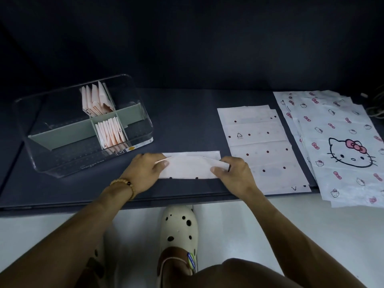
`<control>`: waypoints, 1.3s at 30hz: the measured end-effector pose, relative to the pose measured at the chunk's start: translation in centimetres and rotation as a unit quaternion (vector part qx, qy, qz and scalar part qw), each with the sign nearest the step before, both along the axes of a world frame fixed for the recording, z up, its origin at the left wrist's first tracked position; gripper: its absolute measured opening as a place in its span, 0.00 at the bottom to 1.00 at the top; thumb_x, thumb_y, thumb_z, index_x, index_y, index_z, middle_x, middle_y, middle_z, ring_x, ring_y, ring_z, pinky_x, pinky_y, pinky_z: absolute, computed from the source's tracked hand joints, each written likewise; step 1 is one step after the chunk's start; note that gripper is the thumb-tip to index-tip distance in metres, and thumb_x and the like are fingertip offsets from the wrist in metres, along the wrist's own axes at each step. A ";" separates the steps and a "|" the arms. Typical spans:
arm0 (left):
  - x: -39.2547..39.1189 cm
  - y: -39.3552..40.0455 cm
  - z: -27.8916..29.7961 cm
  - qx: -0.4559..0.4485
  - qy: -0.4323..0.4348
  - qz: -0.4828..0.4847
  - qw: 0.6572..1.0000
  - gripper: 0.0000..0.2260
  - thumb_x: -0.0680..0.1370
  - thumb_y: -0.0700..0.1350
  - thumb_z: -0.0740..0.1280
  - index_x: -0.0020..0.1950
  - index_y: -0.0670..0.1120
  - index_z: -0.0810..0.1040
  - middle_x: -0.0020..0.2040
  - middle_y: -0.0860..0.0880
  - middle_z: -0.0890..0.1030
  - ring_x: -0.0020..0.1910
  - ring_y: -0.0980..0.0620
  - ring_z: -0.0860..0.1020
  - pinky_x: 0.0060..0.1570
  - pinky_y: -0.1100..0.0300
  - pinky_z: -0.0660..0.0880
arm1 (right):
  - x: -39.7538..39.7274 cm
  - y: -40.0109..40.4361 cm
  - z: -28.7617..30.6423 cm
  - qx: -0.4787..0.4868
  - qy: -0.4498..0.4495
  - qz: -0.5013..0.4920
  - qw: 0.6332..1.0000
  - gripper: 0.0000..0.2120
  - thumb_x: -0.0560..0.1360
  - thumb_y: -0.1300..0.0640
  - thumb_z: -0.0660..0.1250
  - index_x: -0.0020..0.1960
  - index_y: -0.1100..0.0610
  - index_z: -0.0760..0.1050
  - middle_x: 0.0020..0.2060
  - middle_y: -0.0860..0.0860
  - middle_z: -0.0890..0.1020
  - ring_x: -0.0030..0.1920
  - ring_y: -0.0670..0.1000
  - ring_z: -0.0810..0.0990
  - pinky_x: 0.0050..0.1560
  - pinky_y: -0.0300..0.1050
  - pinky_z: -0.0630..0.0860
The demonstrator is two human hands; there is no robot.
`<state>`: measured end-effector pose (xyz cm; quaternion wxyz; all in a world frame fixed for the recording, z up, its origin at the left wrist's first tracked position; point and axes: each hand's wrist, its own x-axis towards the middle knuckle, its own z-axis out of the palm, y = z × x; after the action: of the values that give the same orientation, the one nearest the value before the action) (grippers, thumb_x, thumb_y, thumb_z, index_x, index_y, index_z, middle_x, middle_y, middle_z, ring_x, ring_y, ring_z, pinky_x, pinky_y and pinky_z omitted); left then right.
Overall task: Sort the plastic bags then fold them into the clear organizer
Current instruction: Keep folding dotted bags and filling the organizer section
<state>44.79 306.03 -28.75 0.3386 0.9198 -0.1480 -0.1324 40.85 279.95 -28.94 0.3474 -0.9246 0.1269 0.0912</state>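
While we fold a dotted bag [188,168] into a narrow strip at the near edge of the worktop [187,113], both hands are busy on it. Our left hand [145,173] pinches its left end between thumb and fingers, and our right hand [232,171] pinches the right end, where a flap is lifted and partly turned over. The clear organizer [83,125] sits just to the left and a little farther off, with folded pink bags standing in two of its compartments, one far and one near, beside a grey divider [68,132]. To the right lies a flat stack of dotted bags [264,146], and farther right a spread pile of cat-print bags [336,142] that overhangs the near edge.

We judge the film to be slippery and springy, so the fold may pop open if either pinch eases before the crease is pressed flat. A crooked flap on the right could leave the packet too wide for its slot. The overhanging pile might slide off the worktop if our right arm brushes it.
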 end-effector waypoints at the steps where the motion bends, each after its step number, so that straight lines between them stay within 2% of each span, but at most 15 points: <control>1: -0.2 0.3 -0.1 -0.003 0.005 0.031 0.999 0.10 0.80 0.46 0.63 0.39 0.48 0.75 0.35 0.50 0.77 0.38 0.48 0.75 0.39 0.58 0.68 | 0.4 0.0 0.0 -0.001 0.012 -0.013 1.000 0.06 0.74 0.50 0.69 0.42 0.51 0.75 0.36 0.47 0.79 0.38 0.49 0.77 0.38 0.40 0.72; 3: -0.4 0.4 -0.6 0.029 0.006 0.103 0.994 0.14 0.78 0.46 0.66 0.33 0.45 0.71 0.30 0.49 0.73 0.35 0.46 0.73 0.36 0.58 0.65 | 0.9 0.4 -0.2 -0.039 0.027 -0.024 0.999 0.09 0.76 0.49 0.67 0.42 0.53 0.73 0.38 0.49 0.79 0.42 0.53 0.77 0.45 0.45 0.74; 5: -0.6 0.1 -0.9 0.082 0.009 0.154 0.985 0.17 0.77 0.48 0.67 0.30 0.45 0.68 0.29 0.47 0.72 0.35 0.43 0.74 0.36 0.56 0.70 | 1.4 0.9 -0.6 -0.084 0.025 -0.026 0.996 0.12 0.78 0.49 0.64 0.40 0.54 0.68 0.35 0.49 0.75 0.40 0.54 0.74 0.44 0.44 0.70; 9: -0.5 -0.8 -1.0 0.130 0.016 0.200 0.971 0.10 0.75 0.51 0.68 0.39 0.47 0.79 0.39 0.44 0.81 0.44 0.41 0.79 0.47 0.50 0.78 | 2.4 1.5 -1.2 -0.140 0.019 -0.048 0.989 0.18 0.79 0.49 0.63 0.34 0.54 0.62 0.31 0.51 0.72 0.38 0.57 0.72 0.41 0.43 0.67; 14: 0.2 -0.6 -1.7 0.128 0.073 0.258 0.955 0.13 0.74 0.53 0.68 0.32 0.48 0.73 0.39 0.46 0.78 0.45 0.43 0.77 0.41 0.57 0.73 | 3.4 1.7 -1.6 -0.128 0.021 -0.068 0.989 0.18 0.78 0.48 0.65 0.34 0.52 0.62 0.31 0.51 0.72 0.37 0.57 0.72 0.39 0.43 0.66; 19: 0.9 -0.5 -1.9 0.106 0.108 0.277 0.949 0.12 0.73 0.54 0.70 0.43 0.46 0.81 0.47 0.45 0.81 0.50 0.44 0.78 0.45 0.59 0.72 | 4.0 1.5 -1.9 -0.102 0.047 -0.105 0.988 0.17 0.75 0.45 0.69 0.37 0.55 0.69 0.30 0.50 0.73 0.37 0.55 0.74 0.37 0.41 0.66; 21: 0.5 -0.9 -1.2 0.132 0.065 0.285 0.947 0.13 0.72 0.54 0.72 0.49 0.45 0.78 0.49 0.44 0.80 0.50 0.42 0.78 0.45 0.55 0.73 | 4.1 1.5 -1.9 -0.093 0.052 -0.109 0.988 0.17 0.74 0.44 0.69 0.38 0.55 0.70 0.32 0.51 0.74 0.38 0.55 0.74 0.37 0.41 0.66; 23: -0.4 -1.5 -1.1 0.173 -0.060 0.234 0.955 0.15 0.72 0.47 0.73 0.53 0.46 0.73 0.53 0.43 0.76 0.51 0.41 0.77 0.45 0.50 0.75 | 4.1 1.5 -1.9 -0.097 0.051 -0.113 0.988 0.16 0.74 0.44 0.69 0.39 0.55 0.71 0.33 0.51 0.76 0.39 0.55 0.75 0.38 0.41 0.67; 25: -1.1 -1.8 -1.6 0.193 -0.169 0.083 0.963 0.17 0.72 0.35 0.68 0.60 0.45 0.74 0.61 0.43 0.74 0.58 0.41 0.74 0.55 0.49 0.73 | 4.1 1.6 -2.0 -0.105 0.047 -0.114 0.987 0.15 0.74 0.44 0.69 0.40 0.55 0.72 0.33 0.51 0.77 0.39 0.55 0.75 0.37 0.42 0.68; 26: -1.4 -1.7 -2.1 0.193 -0.184 0.004 0.964 0.20 0.72 0.31 0.65 0.63 0.44 0.75 0.65 0.43 0.73 0.62 0.41 0.72 0.61 0.50 0.70 | 4.0 1.7 -2.0 -0.107 0.046 -0.113 0.987 0.15 0.74 0.43 0.69 0.41 0.55 0.73 0.34 0.51 0.77 0.39 0.55 0.75 0.38 0.42 0.68; 28: -1.9 -1.0 -3.1 0.183 -0.167 -0.078 0.966 0.21 0.76 0.33 0.61 0.69 0.42 0.71 0.72 0.44 0.68 0.71 0.43 0.66 0.69 0.54 0.63 | 4.1 1.7 -2.0 -0.111 0.046 -0.110 0.987 0.15 0.74 0.43 0.69 0.43 0.55 0.74 0.36 0.51 0.77 0.39 0.54 0.74 0.38 0.42 0.68; 31: -2.1 0.2 -4.3 0.191 -0.142 -0.124 0.963 0.21 0.83 0.47 0.54 0.76 0.44 0.57 0.78 0.49 0.54 0.77 0.52 0.51 0.73 0.62 0.48 | 3.9 1.8 -1.7 -0.118 0.048 -0.111 0.986 0.14 0.75 0.44 0.69 0.43 0.55 0.73 0.37 0.52 0.78 0.40 0.54 0.76 0.38 0.42 0.68; 34: -2.0 0.4 -4.3 0.180 -0.147 -0.133 0.963 0.22 0.83 0.47 0.55 0.76 0.43 0.59 0.77 0.48 0.56 0.77 0.51 0.52 0.74 0.60 0.48 | 3.3 2.7 -0.8 -0.192 -0.002 -0.089 0.977 0.12 0.75 0.49 0.69 0.49 0.56 0.73 0.44 0.54 0.79 0.46 0.57 0.78 0.40 0.44 0.70; 37: -2.1 0.2 -4.1 0.166 -0.148 -0.125 0.967 0.21 0.82 0.46 0.58 0.74 0.42 0.62 0.76 0.47 0.59 0.76 0.49 0.55 0.74 0.57 0.51 | 2.4 5.5 -0.7 -0.327 -0.158 0.077 0.929 0.15 0.73 0.56 0.69 0.58 0.59 0.77 0.55 0.56 0.79 0.54 0.59 0.76 0.49 0.50 0.73; 39: -2.2 0.1 -4.1 0.149 -0.145 -0.112 0.972 0.21 0.82 0.46 0.59 0.74 0.43 0.63 0.76 0.48 0.61 0.76 0.50 0.56 0.74 0.57 0.51 | 1.4 8.5 -1.7 -0.260 -0.205 0.208 0.920 0.20 0.72 0.61 0.68 0.64 0.62 0.75 0.64 0.59 0.76 0.63 0.60 0.75 0.61 0.52 0.73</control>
<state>42.56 306.12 -32.86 0.1559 0.9468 -0.2760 -0.0552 42.25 288.45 -30.63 0.0866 -0.9864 -0.1234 -0.0660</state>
